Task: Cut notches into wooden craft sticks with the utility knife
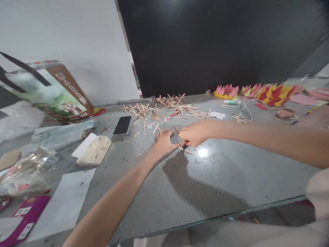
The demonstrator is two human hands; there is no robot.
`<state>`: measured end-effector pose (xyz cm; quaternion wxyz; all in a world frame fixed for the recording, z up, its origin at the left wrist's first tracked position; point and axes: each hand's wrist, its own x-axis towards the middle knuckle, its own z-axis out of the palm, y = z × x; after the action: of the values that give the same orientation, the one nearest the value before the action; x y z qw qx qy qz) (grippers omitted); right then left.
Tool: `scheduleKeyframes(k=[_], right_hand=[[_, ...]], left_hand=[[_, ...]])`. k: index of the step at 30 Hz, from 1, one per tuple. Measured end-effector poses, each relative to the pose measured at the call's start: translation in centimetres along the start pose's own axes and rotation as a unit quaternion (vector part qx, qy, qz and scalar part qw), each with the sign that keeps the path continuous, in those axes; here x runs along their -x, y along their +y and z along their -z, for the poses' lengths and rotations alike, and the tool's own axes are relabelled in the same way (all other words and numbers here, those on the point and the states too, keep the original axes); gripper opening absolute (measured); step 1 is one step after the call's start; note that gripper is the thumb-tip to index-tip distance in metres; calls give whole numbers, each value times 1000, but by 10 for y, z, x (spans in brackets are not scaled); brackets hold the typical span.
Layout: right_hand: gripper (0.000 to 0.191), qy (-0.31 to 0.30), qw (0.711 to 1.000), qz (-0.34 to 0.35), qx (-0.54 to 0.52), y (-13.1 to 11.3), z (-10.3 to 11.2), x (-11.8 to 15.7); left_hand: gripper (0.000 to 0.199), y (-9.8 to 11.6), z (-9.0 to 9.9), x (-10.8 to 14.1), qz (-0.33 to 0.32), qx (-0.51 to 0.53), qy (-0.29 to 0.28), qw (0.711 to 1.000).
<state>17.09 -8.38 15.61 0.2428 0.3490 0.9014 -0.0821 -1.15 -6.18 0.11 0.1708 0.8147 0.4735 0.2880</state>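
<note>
My right hand (pixel 194 134) is closed around a slim red-patterned tool (pixel 177 129), whose dark lower end (pixel 184 146) meets a thin wooden stick (pixel 188 151) on the grey table. My left hand (pixel 165 141) rests on the table just left of it, thumb and fingers curved apart, with the thumb tip at the stick's left end. Beyond both hands lies a loose pile of wooden sticks (pixel 146 111), several of them crossed. A black-screened phone (pixel 122 125) sits left of the pile.
At the left are a printed bag (pixel 64 92), a tissue pack (pixel 94 151), white paper (pixel 64 199) and a purple packet (pixel 31 216). Pink, red and yellow paper shapes (pixel 275 96) line the back right, near a white cable (pixel 244 109). The table's front edge (pixel 221 219) runs below.
</note>
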Motion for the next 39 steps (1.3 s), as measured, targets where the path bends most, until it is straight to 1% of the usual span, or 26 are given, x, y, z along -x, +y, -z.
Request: scheduleKeyframes(k=[3,7,9,11,13,16,18,19,20,22,24,25,26,27,29,30,32,34,37,39], right_hand=[[14,-26,1000,2,3,0,2,-1],[11,-23,1000,-3,-18,-4,4,1],[9,-23,999,1,-28,-4,4,2],[8,-22,999,6,-43,-3,3,1],[13,-17,998,11,-62,-1,4,0],[24,-12,996,21,-86,7,8,1],[30,-1,994,33,-109,15,10,3],[34,19,992,32,-124,19,9,3],[37,55,987,26,-146,24,6,3],[43,170,968,-29,-182,31,-5,1],[48,265,937,-80,-212,33,-26,-4],[49,307,917,-82,-241,32,-39,-7],[52,333,898,-77,-276,29,-53,-10],[54,348,881,-70,-314,26,-67,-14],[61,340,856,-64,-385,19,-94,-20],[63,342,844,-70,-407,16,-105,-22],[63,373,827,-100,-408,10,-120,-25],[62,373,828,-104,-406,7,-126,-25],[58,376,821,-80,-422,4,-126,-24],[56,381,815,-84,-427,3,-125,-24]], left_hand=[[62,-1,0,0,1,1,0,1000],[64,-2,-3,-1,-1,33,18,999],[55,-3,-4,-2,7,81,44,996],[37,-5,-3,-4,17,127,72,989],[26,-8,-1,-5,29,157,98,982],[25,-16,1,-7,66,194,149,967],[25,-22,1,-8,106,220,196,950],[27,-24,1,-9,126,232,217,940],[29,-27,0,-9,144,244,233,930],[34,-29,-1,-10,169,267,248,916],[37,-28,-1,-10,176,283,243,911],[38,-27,-1,-9,173,289,236,912],[38,-24,-1,-8,168,292,228,913],[39,-22,-1,-7,160,295,219,916],[44,-17,0,-4,135,294,194,926],[46,-14,0,-3,118,291,176,933],[49,-11,1,-1,80,271,135,950],[48,-8,1,0,51,241,112,963],[46,-7,1,1,37,198,117,973],[44,-8,1,0,44,164,123,978]])
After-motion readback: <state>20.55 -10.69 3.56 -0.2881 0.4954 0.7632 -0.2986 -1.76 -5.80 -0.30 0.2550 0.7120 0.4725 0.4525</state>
